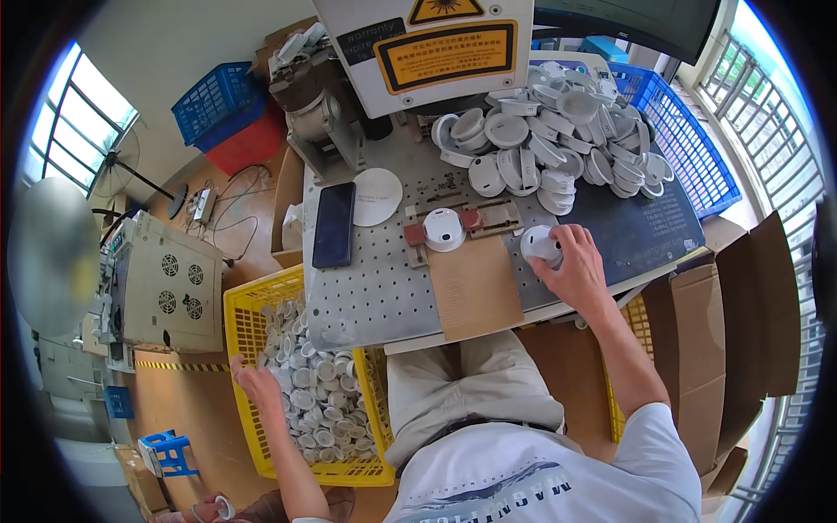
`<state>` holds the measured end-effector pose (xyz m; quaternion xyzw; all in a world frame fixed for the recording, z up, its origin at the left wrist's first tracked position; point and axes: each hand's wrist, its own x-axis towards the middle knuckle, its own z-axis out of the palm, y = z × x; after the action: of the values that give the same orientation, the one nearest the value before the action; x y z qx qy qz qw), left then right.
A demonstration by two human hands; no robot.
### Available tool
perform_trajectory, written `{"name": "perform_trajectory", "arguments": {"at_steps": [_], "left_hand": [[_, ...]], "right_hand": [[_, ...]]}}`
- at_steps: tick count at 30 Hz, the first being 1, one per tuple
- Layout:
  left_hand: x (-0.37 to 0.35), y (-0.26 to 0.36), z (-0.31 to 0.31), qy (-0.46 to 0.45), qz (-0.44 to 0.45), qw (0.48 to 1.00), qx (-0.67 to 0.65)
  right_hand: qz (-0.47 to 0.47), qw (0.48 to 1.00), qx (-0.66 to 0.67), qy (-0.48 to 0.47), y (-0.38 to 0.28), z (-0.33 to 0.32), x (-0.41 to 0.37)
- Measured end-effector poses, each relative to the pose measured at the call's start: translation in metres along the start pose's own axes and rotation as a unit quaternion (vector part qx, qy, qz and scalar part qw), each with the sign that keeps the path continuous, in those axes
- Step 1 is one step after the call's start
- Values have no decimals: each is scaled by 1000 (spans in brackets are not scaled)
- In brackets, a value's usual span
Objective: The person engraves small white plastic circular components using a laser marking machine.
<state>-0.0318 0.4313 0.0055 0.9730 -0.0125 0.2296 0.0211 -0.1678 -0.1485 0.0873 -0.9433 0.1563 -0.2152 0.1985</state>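
My right hand [575,266] is closed around a white round plastic cover [539,244] with a small dark slot, just above the right part of the perforated metal plate [375,296]. A similar white cover [445,230] sits in a fixture with reddish blocks [414,234], to the left of that hand. Over the left side of a yellow basket [240,327], my left hand [255,381] is open with its fingers apart and nothing visible in it. Many small white round parts [327,383] fill the basket.
A heap of white covers [558,131] lies at the back right, before a blue crate [689,139]. A white machine head with warning labels [445,48] hangs above the fixture. A phone [334,225], a white disc [377,197] and cardboard [475,292] lie on the plate. Another person's hand [209,508] shows bottom left.
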Motion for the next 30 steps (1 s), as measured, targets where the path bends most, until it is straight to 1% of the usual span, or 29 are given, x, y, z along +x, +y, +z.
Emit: {"name": "perform_trajectory", "arguments": {"at_steps": [1,2,4,5,6,7,8,9,10,11,12,13,14,15,18,20,21,23,24,26,27,28,29,30], "left_hand": [[10,29,-17,5,-16,997,-72],[16,57,-27,10,-34,989,-142],[29,113,-31,15,60,979,-192],[36,143,-33,16,115,970,-212],[42,177,-36,20,183,958,-220],[47,213,-41,16,225,939,-258],[51,249,-46,9,266,918,-295],[53,284,-44,-7,265,914,-307],[50,309,-13,25,287,900,-326],[57,338,-29,-33,303,908,-287],[52,369,8,53,255,869,-421],[57,387,-5,26,349,913,-211],[66,389,-38,-107,417,886,-172],[60,405,-16,-53,404,903,-133],[56,423,-4,-40,417,904,-89],[53,426,8,-64,426,901,-58],[52,422,2,-18,423,905,-47],[52,428,12,-21,417,907,-53],[54,425,8,-20,416,907,-63],[44,412,5,-20,418,906,-56],[33,402,0,33,434,897,-79],[15,394,1,36,461,882,-95],[-1,383,-2,39,487,866,-111],[-11,367,-19,40,512,849,-125]], "right_hand": [[20,999,11,-41,-3,-6,3],[13,999,12,-42,-3,-10,6],[-99,992,56,-47,1,-16,10],[-100,992,54,-47,4,-18,11],[-118,987,59,-96,6,-18,13],[-139,978,65,-144,7,-18,17],[-106,979,75,-158,6,-24,15],[-98,974,98,-177,-1,-27,17],[-84,977,88,-177,-8,-27,18],[-89,982,93,-138,-9,-19,15],[-98,981,91,-143,-4,-10,13],[-94,985,88,-115,-2,-5,8],[-119,985,82,-98,5,0,4],[-125,984,78,-96,4,2,1],[-115,987,71,-91,-2,-5,-1],[-108,985,80,-106,-3,-2,-4],[-106,986,79,-105,-2,-2,-3],[-98,987,77,-102,-2,0,-4],[-102,986,79,-105,-2,3,-3],[-112,990,55,-70,0,7,-5],[-122,989,45,-74,-8,6,-7],[-115,990,23,-77,-11,6,-6],[-128,990,20,-51,-27,8,-7],[-107,992,18,-71,-40,8,-7]]}}
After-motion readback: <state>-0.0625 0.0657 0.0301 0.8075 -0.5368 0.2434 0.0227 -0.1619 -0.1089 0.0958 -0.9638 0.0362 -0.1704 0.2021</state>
